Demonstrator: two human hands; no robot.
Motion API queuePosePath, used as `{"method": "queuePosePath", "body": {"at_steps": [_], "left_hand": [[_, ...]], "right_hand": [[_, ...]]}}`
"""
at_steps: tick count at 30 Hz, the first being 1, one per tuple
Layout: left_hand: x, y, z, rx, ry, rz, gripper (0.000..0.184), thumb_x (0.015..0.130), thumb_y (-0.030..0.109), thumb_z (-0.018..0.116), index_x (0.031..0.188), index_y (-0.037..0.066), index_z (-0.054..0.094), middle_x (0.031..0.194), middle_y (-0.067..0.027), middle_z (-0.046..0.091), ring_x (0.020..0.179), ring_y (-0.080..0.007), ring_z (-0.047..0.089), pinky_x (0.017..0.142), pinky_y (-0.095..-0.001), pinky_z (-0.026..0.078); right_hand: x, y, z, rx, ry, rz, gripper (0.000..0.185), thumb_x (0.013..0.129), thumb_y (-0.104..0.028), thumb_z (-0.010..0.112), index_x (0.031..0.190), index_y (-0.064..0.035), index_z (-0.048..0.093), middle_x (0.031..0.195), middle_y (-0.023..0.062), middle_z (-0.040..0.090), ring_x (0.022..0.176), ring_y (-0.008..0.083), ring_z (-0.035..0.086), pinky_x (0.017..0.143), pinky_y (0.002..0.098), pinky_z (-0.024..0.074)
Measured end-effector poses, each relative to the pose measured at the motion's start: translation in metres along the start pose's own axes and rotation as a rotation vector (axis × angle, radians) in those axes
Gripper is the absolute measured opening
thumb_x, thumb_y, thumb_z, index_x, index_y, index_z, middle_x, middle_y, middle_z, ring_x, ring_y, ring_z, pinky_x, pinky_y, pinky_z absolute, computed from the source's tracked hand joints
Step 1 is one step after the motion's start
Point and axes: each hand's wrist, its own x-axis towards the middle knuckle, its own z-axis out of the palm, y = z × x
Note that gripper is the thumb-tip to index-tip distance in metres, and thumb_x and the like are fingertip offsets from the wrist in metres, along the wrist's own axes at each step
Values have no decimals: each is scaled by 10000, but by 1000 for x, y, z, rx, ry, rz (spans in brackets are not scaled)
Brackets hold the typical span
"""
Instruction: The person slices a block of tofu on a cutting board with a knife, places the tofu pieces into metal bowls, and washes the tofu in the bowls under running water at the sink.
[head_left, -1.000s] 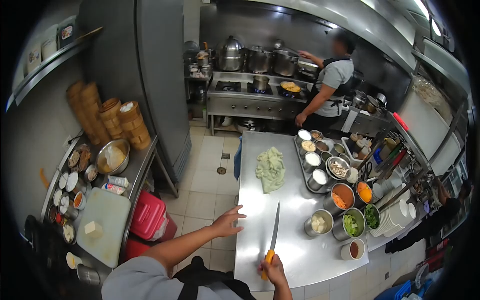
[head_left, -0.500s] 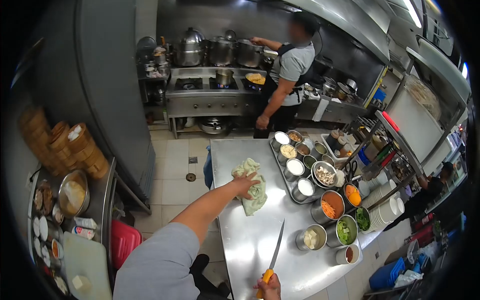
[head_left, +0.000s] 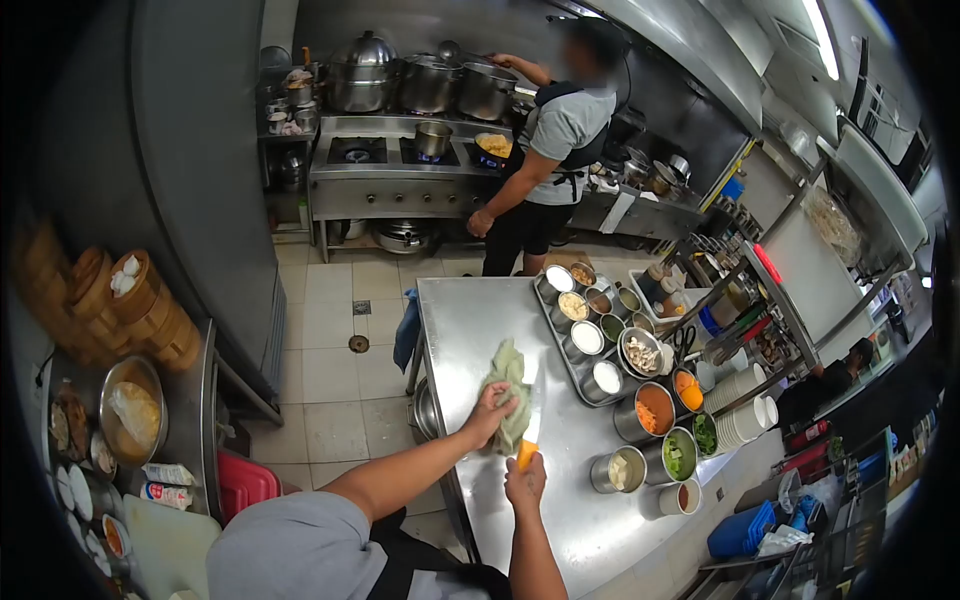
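My left hand (head_left: pixel 489 413) is closed around a pale green cloth (head_left: pixel 509 368), bunched up above the steel table (head_left: pixel 455 330). In my right hand (head_left: pixel 525 482) is the orange handle of a knife (head_left: pixel 528 454). Its blade points away from me and lies along the right side of the cloth. Whether the cloth wraps round the edge of the blade, I cannot tell. Right of the knife stand a metal container of white cubes (head_left: pixel 618 470) and a tray (head_left: pixel 590 398) of several filled containers.
Across the table a co-worker (head_left: pixel 560 140) stands at the stove (head_left: pixel 380 185), one hand at a large pot (head_left: pixel 486 92). Bamboo steamers (head_left: pixel 165 320) and a cutting board (head_left: pixel 165 540) are on the left counter. White bowls (head_left: pixel 740 420) are stacked at the table's right edge.
My right hand has brought the knife up and forward to the cloth. My left hand has gathered the cloth from lying spread on the table into a bunch beside the blade.
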Motion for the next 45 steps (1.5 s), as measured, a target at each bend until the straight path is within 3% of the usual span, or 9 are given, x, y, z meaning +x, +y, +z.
{"method": "queuePosePath", "body": {"at_steps": [9, 13, 17, 19, 23, 27, 35, 37, 45], "left_hand": [[-6, 5, 4, 370, 355, -70, 396, 867, 259, 696, 1125, -32, 621, 964, -162, 698, 910, -226, 660, 831, -353, 499], [19, -11, -3, 504, 422, -3, 629, 838, 279, 724, 1308, -73, 497, 1197, -229, 626, 1090, -288, 618, 930, -340, 472], [61, -16, -25, 444, 384, -216, 899, 849, 425, 691, 1477, -38, 245, 1477, -267, 357, 1331, -339, 424, 1053, -383, 398], [33, 49, 0, 221, -116, -515, 978, 854, 496, 660, 1516, 4, 134, 1557, -258, 175, 1369, -384, 356, 1081, -480, 354], [-35, 66, 26, 1676, -258, 355, 794, 925, 357, 608, 1513, 32, 184, 1513, -243, 283, 1298, -348, 447, 1032, -481, 410], [-85, 84, 34, 221, -539, -596, 595, 899, 32, 558, 1440, 9, 312, 1245, -136, 572, 1125, -200, 573, 957, -343, 468], [-80, 86, -18, 526, -115, 119, 271, 951, 110, 470, 1203, 16, 505, 938, -52, 594, 833, -138, 602, 713, -261, 505], [-93, 121, -32, 307, 68, -94, 206, 880, 63, 481, 1085, 38, 490, 725, -20, 510, 510, -92, 493, 461, -261, 462], [-168, 146, -124, 361, 473, -162, 253, 982, 281, 545, 982, 39, 473, 610, -58, 503, 412, -141, 495, 398, -314, 507]], "right_hand": [[-31, -39, 7, -377, -119, -26, 361, 841, -246, 641, 1088, -10, 526, 991, 272, 650, 955, 450, 616, 825, 487, 485], [-65, -43, -18, -355, -149, 35, 404, 830, -251, 647, 1107, 13, 514, 1003, 292, 641, 951, 467, 609, 844, 479, 479], [-110, 11, -41, 73, -99, 295, 408, 837, -185, 674, 1142, 34, 513, 827, 170, 639, 670, 244, 659, 576, 383, 544], [-117, 11, -60, 270, 32, 405, 391, 842, -156, 683, 1152, 18, 520, 768, 100, 599, 578, 145, 597, 494, 306, 512], [-63, 5, -69, 132, 248, 208, 330, 890, -245, 649, 1120, -26, 559, 846, 56, 613, 751, 140, 583, 684, 288, 485], [-4, -43, -34, 614, 289, 74, 398, 892, -321, 665, 1117, -8, 566, 949, 34, 612, 854, 117, 566, 765, 291, 474], [14, -90, 50, 392, 21, -344, 298, 921, -258, 608, 1084, -11, 572, 1046, 160, 570, 1052, 297, 528, 910, 367, 416], [25, -92, 49, 200, 142, -446, 334, 891, -268, 628, 1060, 19, 594, 1101, 194, 568, 1068, 355, 527, 963, 417, 398], [107, -20, 77, -465, 338, -445, 363, 845, -323, 656, 1075, -44, 629, 1186, 170, 543, 1151, 334, 476, 968, 473, 351]]}}
